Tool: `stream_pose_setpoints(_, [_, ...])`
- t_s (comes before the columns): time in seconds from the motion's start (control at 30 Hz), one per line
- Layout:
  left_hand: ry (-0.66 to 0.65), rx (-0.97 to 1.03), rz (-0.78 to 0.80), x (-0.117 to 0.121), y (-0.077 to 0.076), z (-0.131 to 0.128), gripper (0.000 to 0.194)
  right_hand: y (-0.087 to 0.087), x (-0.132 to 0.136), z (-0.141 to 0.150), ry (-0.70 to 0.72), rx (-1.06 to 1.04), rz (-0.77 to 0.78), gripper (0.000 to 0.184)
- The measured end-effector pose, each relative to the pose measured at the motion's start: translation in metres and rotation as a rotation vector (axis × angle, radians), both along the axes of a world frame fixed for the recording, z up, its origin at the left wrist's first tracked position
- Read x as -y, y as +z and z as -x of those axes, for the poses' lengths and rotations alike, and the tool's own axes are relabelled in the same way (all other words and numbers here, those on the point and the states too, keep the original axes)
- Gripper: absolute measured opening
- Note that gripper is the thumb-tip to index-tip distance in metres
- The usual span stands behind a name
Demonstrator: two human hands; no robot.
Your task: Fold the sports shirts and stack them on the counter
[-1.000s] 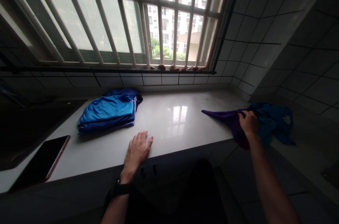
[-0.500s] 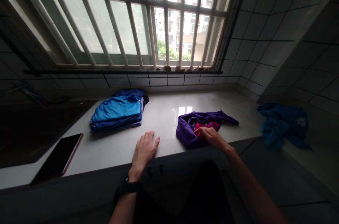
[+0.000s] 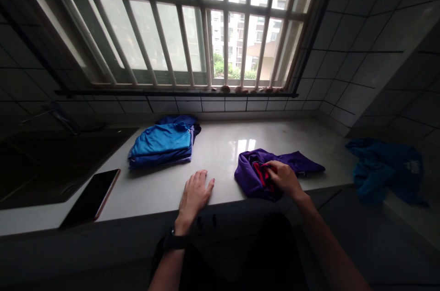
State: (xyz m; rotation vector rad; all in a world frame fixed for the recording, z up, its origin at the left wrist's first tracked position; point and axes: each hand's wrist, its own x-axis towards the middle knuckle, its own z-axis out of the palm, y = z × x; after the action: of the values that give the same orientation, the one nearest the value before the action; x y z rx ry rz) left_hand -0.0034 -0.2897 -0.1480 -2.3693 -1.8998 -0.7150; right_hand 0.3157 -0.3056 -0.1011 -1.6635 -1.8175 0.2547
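A crumpled purple garment (image 3: 248, 175) with a red and pink patch showing in its middle lies near the counter's front edge. My right hand (image 3: 283, 178) is closed at that patch, its fingers pinching the cloth. My left hand (image 3: 195, 194) rests flat on the counter, fingers stretched out, holding nothing; a dark watch is on that wrist. To its upper left sits a folded stack of blue clothes (image 3: 161, 142), bright blue on top and darker below. The garment's exact kind cannot be made out.
A phone (image 3: 91, 197) lies at the counter's (image 3: 216, 144) left front edge, beside a dark sink (image 3: 44, 167). A teal cloth (image 3: 385, 169) lies bunched at the far right. Behind the counter is a barred window (image 3: 192, 30) above a tiled wall.
My right hand has drawn up at the purple garment with its fingers in the red part, and the garment's folds have shifted. The view has swung slightly left. My left hand stays flat.
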Motion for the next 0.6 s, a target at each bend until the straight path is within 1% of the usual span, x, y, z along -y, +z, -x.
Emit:
stream_pose_setpoints(0.07, [-0.004,-0.002,-0.001,0.000,0.000,0.000,0.035,0.012,0.000,0.005,0.002,-0.146,-0.166,0.031])
stream_pose_setpoints(0.13, [0.002,0.008,0.002,0.001,0.001,0.000,0.036,0.023,0.000,0.008,-0.041,-0.270,-0.238,0.034])
stream_pose_setpoints(0.17, [0.006,0.024,0.007,0.001,0.003,0.001,0.036,0.029,0.000,0.010,-0.042,-0.320,-0.236,0.034])
stream_pose_setpoints(0.23, [0.001,0.093,0.019,0.005,0.007,0.001,0.035,0.040,0.003,0.013,0.031,-0.405,-0.208,0.032])
stream_pose_setpoints(0.3, [-0.044,0.227,0.015,0.011,0.015,-0.003,0.036,0.050,0.008,0.018,0.125,-0.498,-0.190,0.031])
stream_pose_setpoints(0.33, [-0.088,0.312,0.012,0.015,0.020,-0.008,0.038,0.055,0.012,0.022,0.152,-0.555,-0.185,0.032])
stream_pose_setpoints(0.37, [-0.145,0.401,0.013,0.020,0.026,-0.014,0.044,0.060,0.016,0.026,0.165,-0.621,-0.173,0.033])
stream_pose_setpoints(0.4, [-0.210,0.486,0.024,0.025,0.033,-0.023,0.054,0.065,0.020,0.031,0.174,-0.693,-0.146,0.036])
stream_pose_setpoints(0.47, [-0.332,0.619,0.071,0.032,0.046,-0.045,0.084,0.074,0.028,0.041,0.214,-0.829,-0.048,0.041])
stream_pose_setpoints(0.5, [-0.386,0.661,0.096,0.034,0.053,-0.056,0.094,0.078,0.031,0.046,0.246,-0.883,0.014,0.045])
stream_pose_setpoints(0.53, [-0.432,0.688,0.116,0.034,0.058,-0.065,0.094,0.082,0.033,0.050,0.277,-0.926,0.073,0.048])
stream_pose_setpoints(0.57, [-0.463,0.706,0.129,0.032,0.063,-0.073,0.082,0.086,0.034,0.052,0.303,-0.952,0.119,0.051])
stream_pose_setpoints(0.6, [-0.478,0.717,0.141,0.029,0.067,-0.077,0.061,0.089,0.034,0.053,0.314,-0.960,0.143,0.054])
